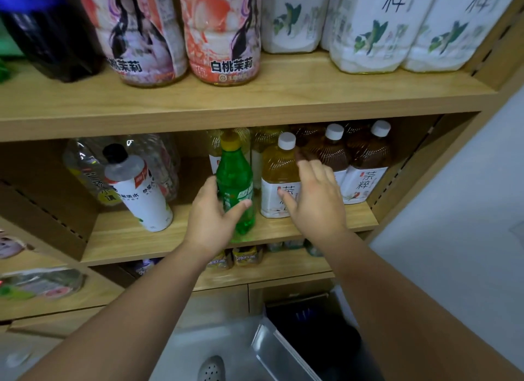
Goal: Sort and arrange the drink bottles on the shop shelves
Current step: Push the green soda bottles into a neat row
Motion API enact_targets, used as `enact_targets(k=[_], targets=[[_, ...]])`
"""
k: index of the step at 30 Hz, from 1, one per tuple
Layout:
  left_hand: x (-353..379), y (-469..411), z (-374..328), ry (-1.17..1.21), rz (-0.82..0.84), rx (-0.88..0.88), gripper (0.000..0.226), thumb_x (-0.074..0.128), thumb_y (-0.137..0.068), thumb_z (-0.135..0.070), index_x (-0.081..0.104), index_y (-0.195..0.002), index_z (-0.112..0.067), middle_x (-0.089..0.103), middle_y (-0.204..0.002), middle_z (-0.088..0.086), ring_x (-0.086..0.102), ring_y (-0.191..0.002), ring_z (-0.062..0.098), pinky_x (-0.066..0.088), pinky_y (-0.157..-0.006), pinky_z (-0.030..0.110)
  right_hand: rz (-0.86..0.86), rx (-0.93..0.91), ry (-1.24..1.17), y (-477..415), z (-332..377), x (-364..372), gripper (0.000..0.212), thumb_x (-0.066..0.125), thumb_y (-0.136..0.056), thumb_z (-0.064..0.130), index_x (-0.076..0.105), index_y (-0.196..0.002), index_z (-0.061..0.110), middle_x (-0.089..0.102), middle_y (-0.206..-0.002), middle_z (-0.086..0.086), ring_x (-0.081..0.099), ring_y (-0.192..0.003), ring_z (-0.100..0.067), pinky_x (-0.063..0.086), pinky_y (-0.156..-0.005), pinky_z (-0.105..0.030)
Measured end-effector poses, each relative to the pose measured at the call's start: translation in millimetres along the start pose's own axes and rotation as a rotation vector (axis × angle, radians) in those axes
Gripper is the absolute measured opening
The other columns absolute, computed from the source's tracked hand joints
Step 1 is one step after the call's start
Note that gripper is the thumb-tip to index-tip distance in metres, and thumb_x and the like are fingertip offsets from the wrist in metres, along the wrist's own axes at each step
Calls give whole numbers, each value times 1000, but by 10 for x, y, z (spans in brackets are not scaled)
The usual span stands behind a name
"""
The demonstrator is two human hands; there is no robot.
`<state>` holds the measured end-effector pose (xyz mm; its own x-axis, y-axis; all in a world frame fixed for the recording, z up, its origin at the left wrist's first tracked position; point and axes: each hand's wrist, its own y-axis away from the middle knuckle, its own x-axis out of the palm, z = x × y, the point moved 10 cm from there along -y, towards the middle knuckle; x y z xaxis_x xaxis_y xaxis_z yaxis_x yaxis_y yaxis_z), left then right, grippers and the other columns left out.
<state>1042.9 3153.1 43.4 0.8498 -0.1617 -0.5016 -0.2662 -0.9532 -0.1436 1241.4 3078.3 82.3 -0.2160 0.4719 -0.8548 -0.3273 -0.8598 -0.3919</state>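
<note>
Top-shelf bottles (pixel 224 40) are cut off above their labels. On the middle shelf (pixel 127 238) the green bottle (pixel 236 179) stands upright, cap up. The left hand (pixel 211 220) wraps its lower body, fingers clamped round it. The right hand (pixel 314 202), fingers apart, overlaps a tea bottle (pixel 279 167) — contact unclear.

Small shop, tiered wooden shelves (pixel 255 108), rows of matching labelled drink bottles (pixel 368 34)

Middle shelf (pixel 127 244): white black-capped bottle (pixel 139 199) left, green bottle (pixel 235 182) centre, tea bottles (pixel 279 165) right. Upper shelf (pixel 255 97): pink-label bottles (pixel 224 31), white bottles (pixel 365 26).
</note>
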Motion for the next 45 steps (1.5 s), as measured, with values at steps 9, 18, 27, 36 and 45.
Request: enact_targets(k=[9, 18, 27, 36, 45], targets=[[-436, 720, -578, 236, 119, 56, 55, 78, -87, -8, 55, -136, -20, 72, -117, -16, 72, -96, 17, 58, -76, 21, 246, -124, -601, 367, 527, -544, 56, 64, -91, 54, 51, -143, 38, 56, -136, 14, 55, -120, -1, 50, -95, -32], [-758, 1010, -1677, 365, 112, 269, 49, 77, -88, -8, 61, -131, -26, 70, -127, -4, 63, -121, 16, 51, -99, 29, 190, -154, -941, 363, 819, -1414, 25, 69, -96, 23, 68, -118, 33, 75, -110, 7, 70, -101, -8, 56, -86, -28], [-1337, 891, -3372, 529, 84, 555, 41, 67, -89, -20, 61, -129, -19, 75, -116, -3, 72, -96, 6, 55, -73, 17, 55, -346, -939, 49, 1191, -2789, 47, 72, -91, 32, 49, -124, 55, 63, -114, 42, 61, -110, 13, 49, -87, -10], [-1957, 577, -4815, 378, -143, 766, 61, 67, -82, -59, 54, -138, -37, 67, -129, -13, 63, -122, 11, 51, -103, 46, -328, -434, -709, -488, 1593, -4303, 84, 69, -89, 52, 23, -158, 39, 36, -150, 27, 34, -137, 5, 35, -108, -25], [-2383, -46, -5705, 348, -235, 776, 36, 73, -93, -25, 56, -124, -33, 71, -109, -9, 70, -102, 15, 58, -92, 48, -640, -368, -537, -1220, 1465, -5286, 66, 64, -94, 52, 45, -151, 25, 52, -144, 3, 48, -133, -15, 41, -110, -36]])
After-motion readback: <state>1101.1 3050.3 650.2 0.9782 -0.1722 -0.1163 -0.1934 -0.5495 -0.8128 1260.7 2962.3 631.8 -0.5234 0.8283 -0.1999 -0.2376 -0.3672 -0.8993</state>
